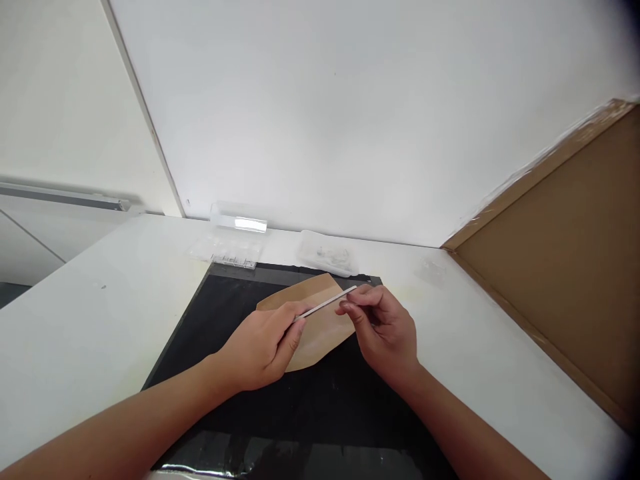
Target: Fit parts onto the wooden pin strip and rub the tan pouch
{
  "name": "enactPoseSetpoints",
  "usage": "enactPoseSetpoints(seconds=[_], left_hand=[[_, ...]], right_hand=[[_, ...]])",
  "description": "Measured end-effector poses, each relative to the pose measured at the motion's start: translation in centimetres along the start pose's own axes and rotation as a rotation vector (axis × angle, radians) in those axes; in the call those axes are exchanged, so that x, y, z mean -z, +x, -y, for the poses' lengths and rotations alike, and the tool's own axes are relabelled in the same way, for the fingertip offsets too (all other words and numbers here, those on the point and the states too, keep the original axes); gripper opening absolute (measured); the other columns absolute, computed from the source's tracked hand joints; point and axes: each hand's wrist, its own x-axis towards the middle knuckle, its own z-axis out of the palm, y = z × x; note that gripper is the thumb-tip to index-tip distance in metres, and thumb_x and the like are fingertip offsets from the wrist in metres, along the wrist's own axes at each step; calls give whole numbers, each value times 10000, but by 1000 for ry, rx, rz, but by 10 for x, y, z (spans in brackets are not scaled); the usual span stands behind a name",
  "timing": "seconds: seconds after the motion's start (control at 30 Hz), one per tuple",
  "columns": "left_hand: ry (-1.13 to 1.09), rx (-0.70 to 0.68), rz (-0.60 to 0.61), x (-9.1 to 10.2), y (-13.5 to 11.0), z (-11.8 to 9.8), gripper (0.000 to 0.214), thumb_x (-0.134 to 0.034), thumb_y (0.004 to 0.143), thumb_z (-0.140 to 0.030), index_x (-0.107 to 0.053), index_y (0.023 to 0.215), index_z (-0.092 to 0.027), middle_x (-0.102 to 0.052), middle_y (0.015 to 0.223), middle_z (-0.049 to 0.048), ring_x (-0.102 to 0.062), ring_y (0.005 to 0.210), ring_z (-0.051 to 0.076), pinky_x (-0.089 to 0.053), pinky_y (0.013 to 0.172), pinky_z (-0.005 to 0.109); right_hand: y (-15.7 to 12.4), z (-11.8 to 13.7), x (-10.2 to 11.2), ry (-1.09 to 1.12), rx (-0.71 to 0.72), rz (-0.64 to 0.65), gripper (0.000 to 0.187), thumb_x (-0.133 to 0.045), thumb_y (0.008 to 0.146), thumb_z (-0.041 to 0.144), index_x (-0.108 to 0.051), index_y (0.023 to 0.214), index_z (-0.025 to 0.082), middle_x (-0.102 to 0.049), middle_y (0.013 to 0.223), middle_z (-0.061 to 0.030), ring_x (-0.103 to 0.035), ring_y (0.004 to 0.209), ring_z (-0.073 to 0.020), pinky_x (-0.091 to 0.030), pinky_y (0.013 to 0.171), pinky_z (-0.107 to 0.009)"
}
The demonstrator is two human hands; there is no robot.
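Observation:
My left hand [267, 340] pinches a thin, pale flat piece [327, 304] between thumb and fingers. The piece is seen nearly edge-on, slanting up to the right, so its kind cannot be told. At its far end is my right hand [383, 327], thumb and fingers curled close together by the tip. Whatever those fingertips hold is too small or hidden to make out. Beneath both hands lies a tan, angular sheet [305, 350], partly covered by them. It rests on a black mat [330, 413] with a glossy front edge.
A clear compartment box [233, 250] with its lid raised stands at the back left. Beside it sits a translucent tray [327, 255] with small items. A small clear bag [431, 270] lies at the back right. White wall behind; brown framed panel [555, 267] on the right.

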Motion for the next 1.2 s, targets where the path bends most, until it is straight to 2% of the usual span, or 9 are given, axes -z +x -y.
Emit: enactPoseSetpoints(seconds=[0.13, 0.23, 0.4, 0.57, 0.7, 0.83, 1.0, 1.07, 1.2], left_hand=[[-31, -14, 2, -2, -1, -4, 393, -386, 1092, -285, -507, 1463, -241, -748, 1163, 67, -736, 900, 181, -545, 787, 279], [-43, -16, -5, -2, -1, -7, 387, -389, 1091, -283, -510, 1456, -239, -746, 1163, 67, -735, 921, 184, -541, 803, 281], [-62, 72, -8, 1, 1, -5, 370, -369, 1100, -331, -569, 1387, -211, -748, 984, 59, -735, 889, 212, -541, 773, 312], [-136, 106, -21, 4, 3, -7, 357, -359, 1105, -335, -596, 1343, -213, -742, 1007, 51, -723, 878, 197, -535, 801, 319], [-128, 73, 27, 3, 2, -13, 368, -362, 1104, -322, -567, 1393, -223, -745, 1059, 58, -719, 892, 198, -519, 768, 308], [-130, 103, 35, 1, 3, -14, 375, -368, 1106, -338, -569, 1395, -210, -746, 999, 52, -700, 818, 189, -497, 730, 302], [-189, 105, 40, 1, 6, -17, 385, -369, 1108, -324, -548, 1442, -257, -733, 1146, 47, -703, 967, 183, -517, 867, 293], [-201, 100, 42, 1, 6, -19, 396, -367, 1108, -323, -546, 1454, -248, -733, 1088, 45, -700, 948, 180, -522, 909, 298], [-204, 120, 29, 2, 7, -22, 418, -366, 1107, -335, -547, 1465, -220, -699, 879, 13, -663, 758, 159, -537, 926, 312]], right_hand=[[-1, -6, 0, -47, -18, 32, 139, -619, 1013, 377, -580, 922, 280, -701, 853, -29, -695, 778, -198, -564, 665, -337], [-4, -6, 0, 20, 14, 62, 77, -601, 1022, 319, -568, 960, 288, -678, 838, -24, -675, 761, -196, -545, 638, -334], [-7, 0, 0, 104, 103, -23, 88, -618, 1003, 202, -597, 1024, 286, -637, 854, -9, -659, 779, -175, -547, 659, -322], [-6, 1, -2, 75, 131, -15, 92, -584, 1019, 185, -581, 1038, 275, -634, 866, -8, -656, 784, -163, -537, 683, -318], [-5, 5, -5, 29, 104, -21, 46, -568, 1035, 232, -567, 1029, 278, -618, 820, -3, -644, 753, -167, -521, 659, -311], [-4, 5, -8, 14, 78, -27, 38, -576, 1037, 249, -552, 1016, 269, -619, 800, 5, -634, 734, -162, -504, 649, -303], [-2, -1, -9, -15, 26, -13, 68, -615, 1022, 254, -550, 1003, 254, -640, 831, 5, -645, 757, -151, -497, 655, -295], [0, -1, -9, -18, 11, -24, 72, -619, 1021, 267, -553, 994, 253, -643, 840, 5, -653, 770, -152, -508, 668, -300], [1, -1, -10, -38, -32, -24, 95, -630, 1017, 300, -569, 965, 249, -652, 845, 6, -655, 740, -147, -519, 652, -302]])
